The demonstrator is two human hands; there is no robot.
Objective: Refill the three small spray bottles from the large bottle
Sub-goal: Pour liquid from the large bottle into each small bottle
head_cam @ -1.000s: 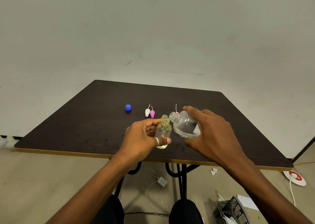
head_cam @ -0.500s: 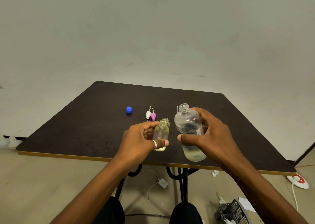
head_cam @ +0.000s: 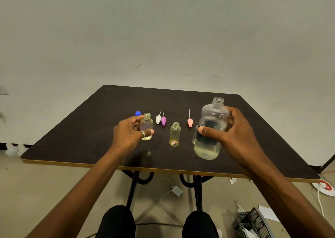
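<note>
My left hand (head_cam: pixel 129 132) grips a small clear open bottle (head_cam: pixel 146 124) with a little yellowish liquid, upright just over the dark table (head_cam: pixel 87 132). A second small open bottle (head_cam: pixel 175 134) stands free on the table between my hands. My right hand (head_cam: pixel 230 132) holds the large clear uncapped bottle (head_cam: pixel 210 129) upright, yellowish liquid in its bottom. Behind the small bottles lie three spray heads with thin tubes: a white spray head (head_cam: pixel 158 119), a purple spray head (head_cam: pixel 163 120) and a pink spray head (head_cam: pixel 190 122). A blue cap (head_cam: pixel 138 113) sits further left.
The table's near edge (head_cam: pixel 163 169) runs just in front of my knees. On the floor below lie a white cable with an adapter (head_cam: pixel 176 190), a red-and-white round thing (head_cam: pixel 325 188) at right and a black crate (head_cam: pixel 252 223).
The large bottle went from tilted over the small bottle's mouth to upright and moved right. My left hand carried its small bottle to the left, uncovering the second small bottle standing on the table.
</note>
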